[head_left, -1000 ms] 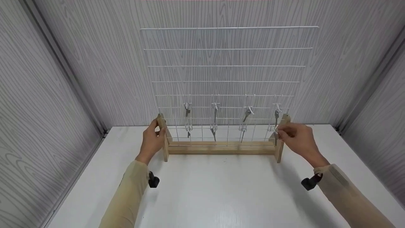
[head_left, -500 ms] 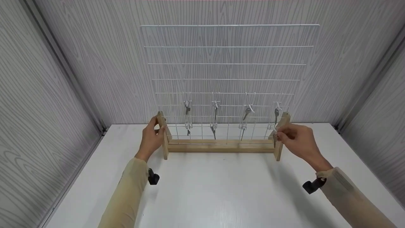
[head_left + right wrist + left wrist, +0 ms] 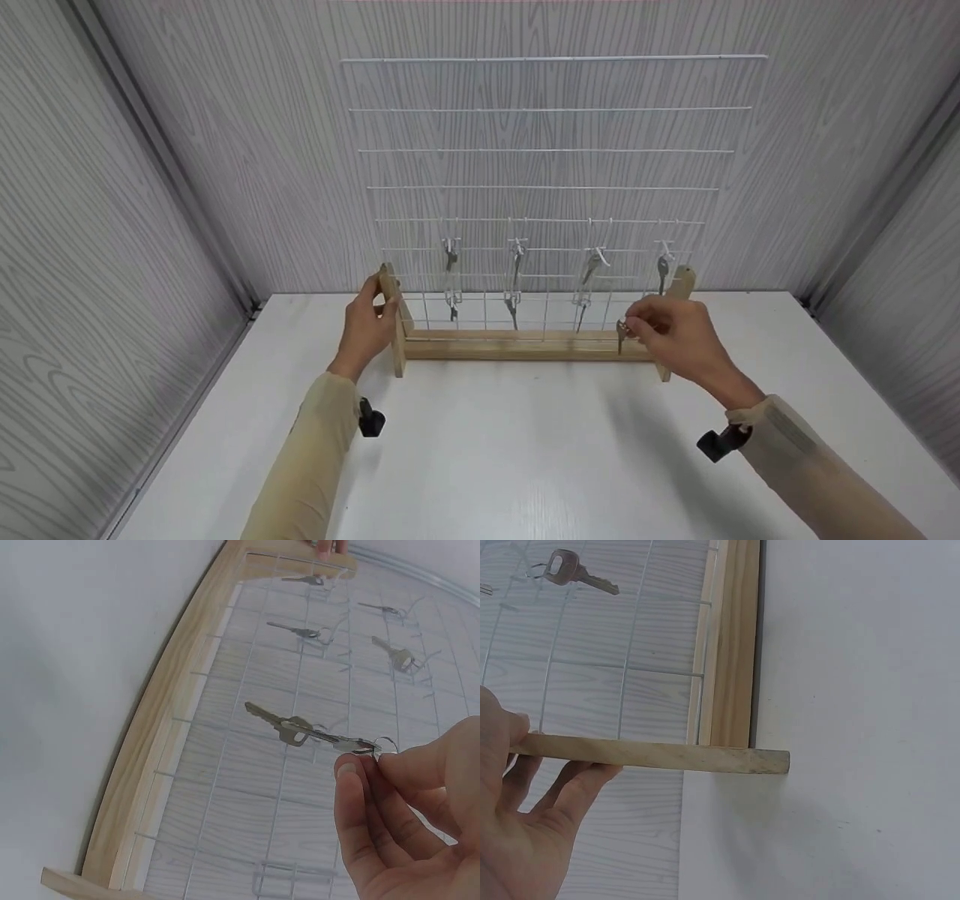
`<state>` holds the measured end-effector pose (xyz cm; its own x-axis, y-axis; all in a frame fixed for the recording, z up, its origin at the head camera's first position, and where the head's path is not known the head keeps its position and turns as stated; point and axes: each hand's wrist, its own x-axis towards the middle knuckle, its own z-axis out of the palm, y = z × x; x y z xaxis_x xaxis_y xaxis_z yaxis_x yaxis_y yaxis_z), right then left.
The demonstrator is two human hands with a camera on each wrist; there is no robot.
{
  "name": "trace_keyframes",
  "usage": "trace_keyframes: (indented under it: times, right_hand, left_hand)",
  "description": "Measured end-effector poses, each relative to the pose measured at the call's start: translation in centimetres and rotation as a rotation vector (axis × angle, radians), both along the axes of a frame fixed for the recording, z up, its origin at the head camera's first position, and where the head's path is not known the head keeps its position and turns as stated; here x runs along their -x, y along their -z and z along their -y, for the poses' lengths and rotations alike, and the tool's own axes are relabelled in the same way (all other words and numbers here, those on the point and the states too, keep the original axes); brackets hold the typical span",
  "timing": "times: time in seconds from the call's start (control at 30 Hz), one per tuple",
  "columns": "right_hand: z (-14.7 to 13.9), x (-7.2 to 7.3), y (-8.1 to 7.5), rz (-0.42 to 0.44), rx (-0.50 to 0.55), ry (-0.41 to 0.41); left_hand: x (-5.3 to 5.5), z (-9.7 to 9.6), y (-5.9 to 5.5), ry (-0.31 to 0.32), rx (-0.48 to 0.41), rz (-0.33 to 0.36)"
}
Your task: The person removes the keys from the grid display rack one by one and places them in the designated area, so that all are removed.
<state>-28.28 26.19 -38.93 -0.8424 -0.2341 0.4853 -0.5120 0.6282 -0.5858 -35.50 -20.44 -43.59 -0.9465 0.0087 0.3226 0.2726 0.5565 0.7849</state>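
Note:
My right hand [image 3: 671, 334] pinches a small metal key [image 3: 621, 337] by its ring, between thumb and fingertips. The key points down in front of the wire grid, at the lower right. In the right wrist view, this key [image 3: 337, 741] overlaps another key [image 3: 292, 730] hanging on the grid behind it. My left hand [image 3: 367, 326] holds the left wooden side post [image 3: 391, 315] of the stand, thumb on one side and fingers on the other. In the left wrist view, the fingers [image 3: 581, 791] press against that post [image 3: 652, 754].
The white wire grid [image 3: 546, 151] rises from the wooden base bar [image 3: 525, 349]. Several keys hang on its hooks in two rows, one key [image 3: 663, 270] at the upper right. The right side post [image 3: 681, 283] is partly behind my right hand. A patterned wall [image 3: 187, 150] stands behind the white table [image 3: 525, 450].
My right hand has moved left from the lower right hook beside the right post, bringing the key off it. The left hand stays on its post. The head view has shifted slightly.

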Motion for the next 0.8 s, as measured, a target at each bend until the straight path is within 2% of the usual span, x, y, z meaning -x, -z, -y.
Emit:
trace_keyframes:
  times: [0.2, 0.37, 0.5, 0.67, 0.8]
  right_hand:
    - [1.7, 0.4, -0.2, 0.024, 0.021, -0.051]
    - [3.2, 0.8, -0.5, -0.013, -0.014, -0.078]
    - [4.6, 1.0, -0.7, -0.039, -0.031, -0.115]
    - [6.2, 0.8, -0.7, -0.019, -0.012, -0.163]
    - [7.5, 0.6, -0.6, -0.010, -0.003, -0.191]
  left_hand:
    - [-0.1, -0.3, 0.4, -0.004, -0.010, 0.011]
    - [-0.2, -0.4, 0.3, -0.001, -0.015, 0.019]
    - [-0.2, -0.3, 0.0, 0.004, -0.023, -0.005]
    - [-0.2, -0.2, -0.1, 0.007, -0.011, -0.035]
    - [-0.2, 0.0, -0.3, 0.006, -0.004, -0.028]
